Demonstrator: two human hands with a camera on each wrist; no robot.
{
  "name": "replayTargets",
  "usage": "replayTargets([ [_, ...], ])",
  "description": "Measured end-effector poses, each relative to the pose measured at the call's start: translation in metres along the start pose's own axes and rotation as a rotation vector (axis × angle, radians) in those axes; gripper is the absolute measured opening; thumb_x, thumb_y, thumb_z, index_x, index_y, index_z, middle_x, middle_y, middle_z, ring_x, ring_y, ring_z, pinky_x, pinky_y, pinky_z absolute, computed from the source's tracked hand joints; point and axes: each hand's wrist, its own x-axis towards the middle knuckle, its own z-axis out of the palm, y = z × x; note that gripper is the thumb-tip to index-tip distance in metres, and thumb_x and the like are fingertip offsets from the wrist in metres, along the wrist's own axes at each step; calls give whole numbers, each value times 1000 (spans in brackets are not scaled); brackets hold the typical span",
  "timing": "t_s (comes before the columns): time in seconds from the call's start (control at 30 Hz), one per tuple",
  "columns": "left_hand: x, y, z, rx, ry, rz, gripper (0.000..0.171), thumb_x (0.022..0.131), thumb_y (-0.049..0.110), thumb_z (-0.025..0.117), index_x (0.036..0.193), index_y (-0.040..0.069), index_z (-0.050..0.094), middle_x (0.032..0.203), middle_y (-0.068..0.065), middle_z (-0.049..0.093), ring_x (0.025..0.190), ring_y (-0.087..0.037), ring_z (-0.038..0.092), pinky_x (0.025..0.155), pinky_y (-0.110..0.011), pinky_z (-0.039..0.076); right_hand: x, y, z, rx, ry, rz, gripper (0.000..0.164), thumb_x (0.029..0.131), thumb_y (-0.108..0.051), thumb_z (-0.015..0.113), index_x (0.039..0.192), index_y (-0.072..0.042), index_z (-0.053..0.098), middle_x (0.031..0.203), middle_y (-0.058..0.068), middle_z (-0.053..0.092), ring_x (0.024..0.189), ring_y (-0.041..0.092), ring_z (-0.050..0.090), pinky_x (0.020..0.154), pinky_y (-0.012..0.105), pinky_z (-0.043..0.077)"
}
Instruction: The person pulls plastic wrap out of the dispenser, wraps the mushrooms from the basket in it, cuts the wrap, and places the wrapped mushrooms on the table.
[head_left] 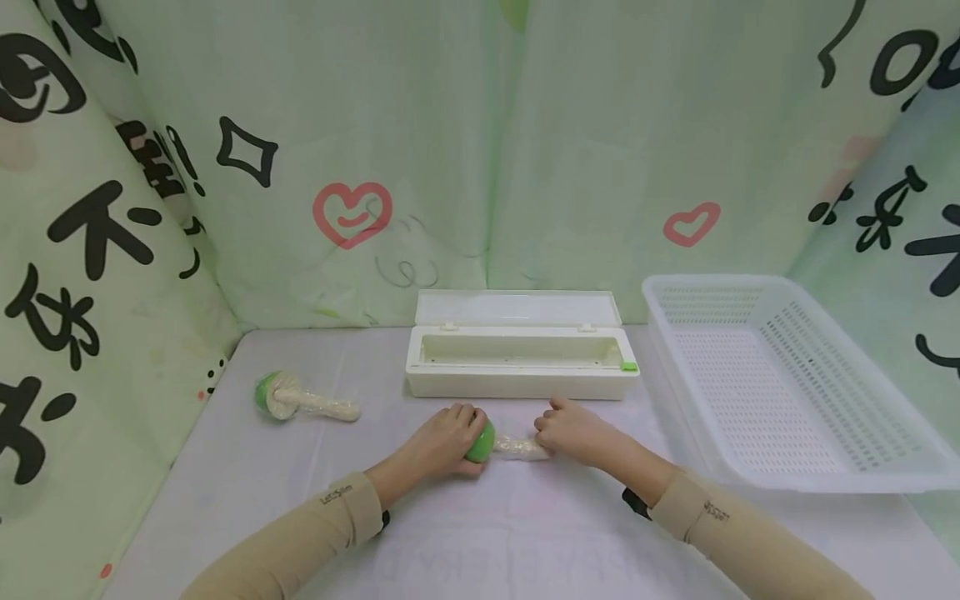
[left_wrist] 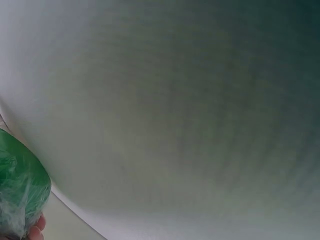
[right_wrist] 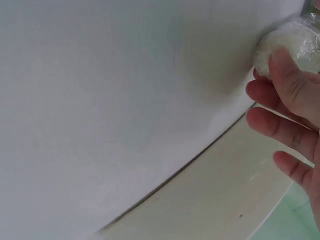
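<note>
In the head view a wrapped object with a round green head [head_left: 482,442] and a whitish handle [head_left: 521,448] lies on the table between the hands. My left hand [head_left: 447,439] grips the green head. Clear film over that head [left_wrist: 22,187] shows in the left wrist view, with fingertips [left_wrist: 36,230] at its edge. At the other end, my right hand [head_left: 576,431] pinches the handle's tip. The right wrist view has its thumb [right_wrist: 287,75] and forefinger at the film-covered white end [right_wrist: 281,42], the other fingers apart from it. The object's exact kind cannot be told.
Behind the hands stands a long white box [head_left: 517,385] with its lid [head_left: 517,308] raised. A similar green-and-cream wrapped object [head_left: 300,400] lies at the left. A white perforated basket [head_left: 832,479] occupies the right side. Printed curtains [head_left: 450,167] enclose the table [head_left: 487,533].
</note>
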Motion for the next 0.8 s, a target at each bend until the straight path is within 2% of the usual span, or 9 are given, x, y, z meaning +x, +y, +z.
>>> replayTargets([
  [0.13,-1,0,-1,-50,-2,-25,56,75,53,62,102,4,52,87,-6,54,75,-14,52,61,-22,47,-8,-6,1,109,-55,87,12,75,-13,69,81,-16,59,78,-5,55,68,11,52,65,26,34],
  [0.23,-1,0,0,-67,2,-38,55,74,52,63,101,5,52,86,-5,53,73,-13,50,58,-21,45,-13,-12,3,210,-89,167,29,83,-29,64,104,-10,57,91,1,56,80,17,56,73,34,41],
  [0.3,-1,0,-1,-88,1,-51,55,73,52,64,101,5,52,85,-5,53,72,-12,50,57,-21,45,-14,-17,7,247,-86,211,42,84,-40,60,110,-8,53,96,4,55,85,20,56,76,39,41],
  [0.37,0,2,-1,-104,-4,-61,56,73,52,64,101,5,52,84,-5,53,72,-13,50,57,-21,45,-13,-22,14,246,-60,250,47,85,-46,56,111,-8,51,95,5,53,85,21,54,75,39,41],
  [0.6,2,7,2,-71,14,-69,59,73,56,61,100,4,52,83,-6,55,73,-15,55,59,-23,47,-2,-33,40,179,78,294,41,85,-48,51,101,-10,49,84,2,40,76,18,44,69,32,38],
  [0.8,3,3,7,-78,22,-9,60,76,61,56,97,5,54,82,-5,55,70,-14,54,58,-23,47,7,-38,42,118,139,275,38,87,-48,48,92,-11,46,79,1,34,70,17,39,67,32,33],
])
